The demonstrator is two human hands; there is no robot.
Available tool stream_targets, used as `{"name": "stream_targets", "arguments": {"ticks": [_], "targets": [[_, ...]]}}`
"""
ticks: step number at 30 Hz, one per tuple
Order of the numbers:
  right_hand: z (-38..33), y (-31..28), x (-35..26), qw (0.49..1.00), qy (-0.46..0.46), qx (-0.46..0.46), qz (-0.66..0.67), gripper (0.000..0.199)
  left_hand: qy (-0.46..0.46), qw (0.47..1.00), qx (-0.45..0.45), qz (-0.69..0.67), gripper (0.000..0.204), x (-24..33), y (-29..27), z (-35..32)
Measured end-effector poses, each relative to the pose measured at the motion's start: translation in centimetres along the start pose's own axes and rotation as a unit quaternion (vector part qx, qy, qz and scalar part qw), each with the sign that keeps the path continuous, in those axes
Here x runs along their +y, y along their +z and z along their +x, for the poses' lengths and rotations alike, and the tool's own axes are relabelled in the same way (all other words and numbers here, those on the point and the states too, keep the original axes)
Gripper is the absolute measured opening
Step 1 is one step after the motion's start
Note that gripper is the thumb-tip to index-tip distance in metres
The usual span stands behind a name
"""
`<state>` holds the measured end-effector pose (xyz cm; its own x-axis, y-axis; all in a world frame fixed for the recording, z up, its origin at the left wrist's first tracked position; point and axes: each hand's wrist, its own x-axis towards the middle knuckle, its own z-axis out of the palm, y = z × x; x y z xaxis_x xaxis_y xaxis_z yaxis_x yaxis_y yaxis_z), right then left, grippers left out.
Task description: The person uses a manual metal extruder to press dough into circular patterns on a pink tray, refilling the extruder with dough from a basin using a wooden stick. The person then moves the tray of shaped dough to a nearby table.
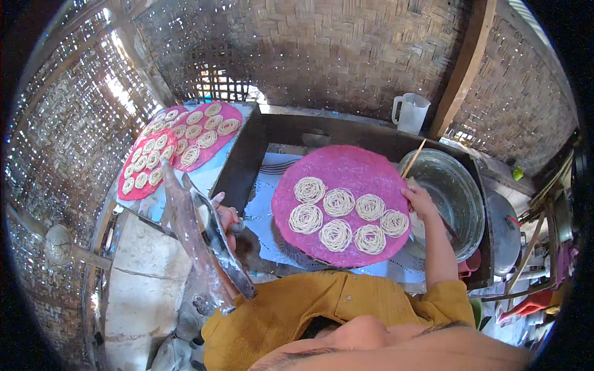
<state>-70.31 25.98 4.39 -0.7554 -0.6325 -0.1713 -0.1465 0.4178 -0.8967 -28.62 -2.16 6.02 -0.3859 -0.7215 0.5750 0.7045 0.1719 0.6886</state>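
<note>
My left hand (228, 221) is closed round a wooden press with two long handles (199, 232), worn and smeared with whitish dough; the press partly hides my fingers. My right hand (419, 199) grips the right rim of a round pink tray (346, 170). Several coiled nests of pale strands (338, 202) lie on the tray's near half and middle, while its far part is bare pink. A thin wooden stick (413, 159) slants up beside my right hand; whether my fingers touch it I cannot tell.
Pink and red mats with more coils (193, 133) lie at the far left. A large metal basin (455, 185) stands right of the tray, inside a dark wooden frame (365, 131). Behind it is a clear plastic jug (411, 113). Another person's red sleeve (533, 301) shows at lower right.
</note>
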Motion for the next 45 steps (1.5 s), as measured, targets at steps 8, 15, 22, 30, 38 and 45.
{"name": "stream_targets", "arguments": {"ticks": [8, 15, 22, 30, 38, 45], "targets": [[-7.1, 3.2, 1.8, 0.98, 0.087, 0.041, 0.176, 0.022, 0.035, 0.999, -0.032, 0.006, 0.044, -0.7, 1.1, -0.3], [-14.7, 9.3, -0.5, 0.863, 0.181, -0.11, 0.459, 0.028, 0.01, 0.996, -0.088, 0.021, 0.057, -0.9, 3.5, 0.5], [-11.4, 6.2, -1.2, 0.915, 0.171, -0.134, 0.341, 0.037, 0.02, 0.997, -0.076, 0.027, 0.039, -1.9, 6.9, 1.5], [-10.1, 6.5, 0.4, 0.938, 0.106, -0.099, 0.313, 0.024, -0.002, 0.996, -0.073, 0.042, 0.043, -1.9, 7.9, 1.4], [-14.6, 10.3, -0.1, 0.867, 0.181, -0.201, 0.418, 0.032, -0.017, 0.995, -0.055, 0.078, 0.048, -2.6, 9.2, 1.7], [-15.3, 3.5, -5.9, 0.886, -0.135, -0.439, -0.067, 0.055, -0.056, 0.934, -0.045, 0.351, 0.053, -1.6, 12.9, 2.4]]}}
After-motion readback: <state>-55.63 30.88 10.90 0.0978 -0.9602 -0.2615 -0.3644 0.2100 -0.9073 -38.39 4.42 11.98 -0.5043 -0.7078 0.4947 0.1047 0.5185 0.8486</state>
